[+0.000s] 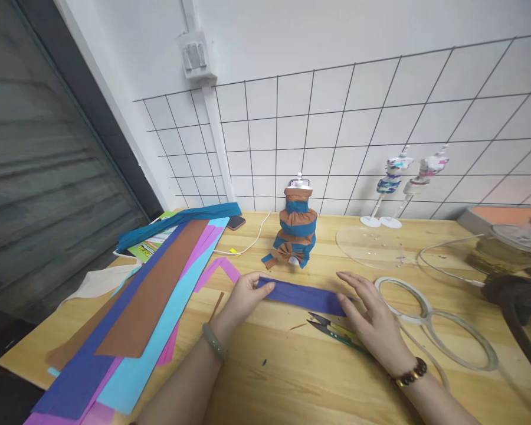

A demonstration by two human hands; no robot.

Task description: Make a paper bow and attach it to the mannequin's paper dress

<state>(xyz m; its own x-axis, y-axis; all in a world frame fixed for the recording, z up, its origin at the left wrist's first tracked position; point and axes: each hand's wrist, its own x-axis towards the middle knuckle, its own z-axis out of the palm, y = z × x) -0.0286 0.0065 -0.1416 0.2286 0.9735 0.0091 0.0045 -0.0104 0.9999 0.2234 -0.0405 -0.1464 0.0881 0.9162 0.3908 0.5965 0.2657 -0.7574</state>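
Observation:
A dark blue strip [303,295], paper or thin cloth, stretches sideways low over the table between my hands. Thumb and fingers of my left hand [248,295] pinch its left end. My right hand [371,319] is at the other end, fingers apart, with the thumb at the strip's edge; whether it presses on it I cannot tell. Thread snips [331,329] lie partly under my right hand. Beyond the strip stands a small dress form [297,227] wrapped in brown and teal bands, with a brown pleated bow low on its front.
Long strips in brown [154,295], blue, pink and light blue pile up at the left. Tape rolls [462,339] lie at the right. Two small figures on stands [387,183] are near the tiled wall, behind a clear disc [367,245]. A phone [236,222] and white cable lie at the back.

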